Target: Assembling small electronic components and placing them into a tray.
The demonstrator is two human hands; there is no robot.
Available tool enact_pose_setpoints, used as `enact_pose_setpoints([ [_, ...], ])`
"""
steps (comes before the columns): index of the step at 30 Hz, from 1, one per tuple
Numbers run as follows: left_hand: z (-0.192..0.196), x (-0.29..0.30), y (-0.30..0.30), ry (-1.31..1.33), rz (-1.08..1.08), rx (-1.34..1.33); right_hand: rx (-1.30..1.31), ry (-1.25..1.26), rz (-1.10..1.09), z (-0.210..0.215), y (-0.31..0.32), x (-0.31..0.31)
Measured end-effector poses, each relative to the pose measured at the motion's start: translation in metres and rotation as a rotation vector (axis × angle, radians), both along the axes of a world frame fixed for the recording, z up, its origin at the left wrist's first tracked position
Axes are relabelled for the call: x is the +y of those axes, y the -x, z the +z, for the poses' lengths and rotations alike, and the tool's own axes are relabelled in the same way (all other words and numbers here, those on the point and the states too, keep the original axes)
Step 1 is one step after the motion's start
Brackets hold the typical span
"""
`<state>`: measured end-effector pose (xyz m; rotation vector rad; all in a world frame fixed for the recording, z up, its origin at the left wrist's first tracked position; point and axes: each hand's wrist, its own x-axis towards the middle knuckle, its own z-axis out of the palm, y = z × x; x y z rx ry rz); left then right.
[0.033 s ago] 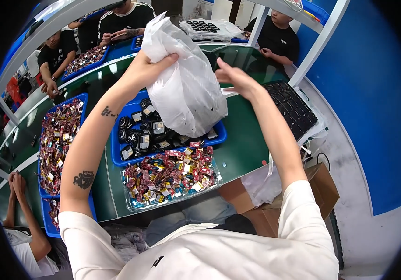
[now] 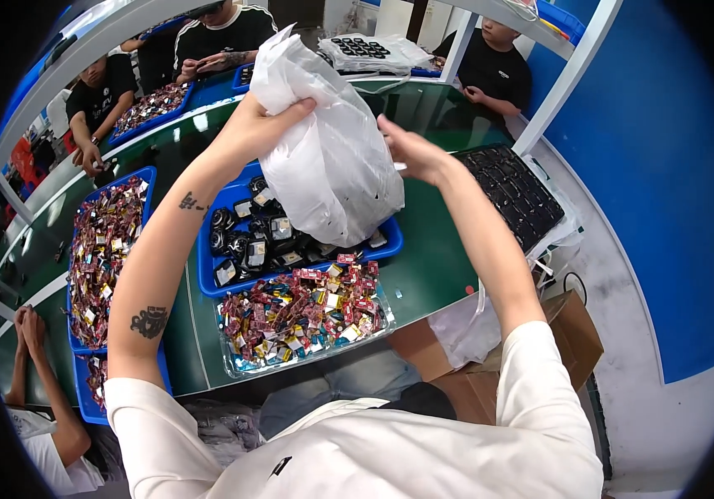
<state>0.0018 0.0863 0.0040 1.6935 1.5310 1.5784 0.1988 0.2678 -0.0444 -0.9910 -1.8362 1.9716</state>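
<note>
My left hand (image 2: pixel 270 125) grips the upper part of a crumpled white translucent plastic bag (image 2: pixel 332 166), its thumb pressed on the near side. The bag is held up over a blue tray (image 2: pixel 205 270), and its bulging lower end hangs above small black-cased parts (image 2: pixel 282 226). What the bag holds cannot be made out. At the bag's right side my right hand (image 2: pixel 419 156) is open, thumb raised apart from the fingers; the fingertips are close to the plastic and partly hidden by it.
Nearest me lies a clear tray (image 2: pixel 307 359) of red, yellow and blue small parts. A longer blue tray (image 2: pixel 152 187) of similar parts stands left. A black gridded tray (image 2: pixel 515 195) sits right, near a cardboard box (image 2: pixel 577 337). Several people work around the green table (image 2: pixel 440 274).
My right hand has moved slightly left, closer to the bag's side. My left hand and the bag have hardly shifted.
</note>
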Motion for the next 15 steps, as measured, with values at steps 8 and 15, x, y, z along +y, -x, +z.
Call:
enact_pose_setpoints([
  [8, 0.017, -0.022, 0.019, 0.008, 0.144, -0.116, 0.691, -0.362, 0.068, 0.07, 0.023, -0.017],
  [15, 0.004, -0.021, 0.037, -0.103, 0.152, -0.19, 0.596, -0.728, -0.012, 0.105, 0.049, -0.017],
])
